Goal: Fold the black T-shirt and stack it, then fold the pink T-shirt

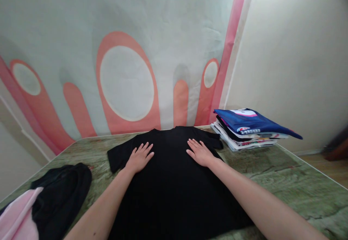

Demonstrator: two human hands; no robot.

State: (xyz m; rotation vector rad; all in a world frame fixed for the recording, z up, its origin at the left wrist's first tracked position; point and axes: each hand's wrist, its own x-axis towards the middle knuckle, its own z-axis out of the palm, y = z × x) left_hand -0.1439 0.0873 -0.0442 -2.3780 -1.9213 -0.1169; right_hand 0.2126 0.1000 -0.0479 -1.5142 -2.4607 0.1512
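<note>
A black T-shirt [168,182] lies spread out on the table, its collar toward the wall and its short sleeves out to both sides. My left hand [139,158] rests flat on its upper left part, fingers spread, close to the left sleeve. On the upper right part my right hand [200,153] also lies flat with the fingers stretched out. Neither hand grips the cloth. The shirt's lower edge runs out of view at the bottom.
On the right at the back stands a stack of folded clothes [239,142], a blue garment [258,121] on top jutting past it. Crumpled black cloth [65,196] and a pink cloth [21,216] lie at the left. The wood-patterned table [296,185] meets a decorated wall [174,44].
</note>
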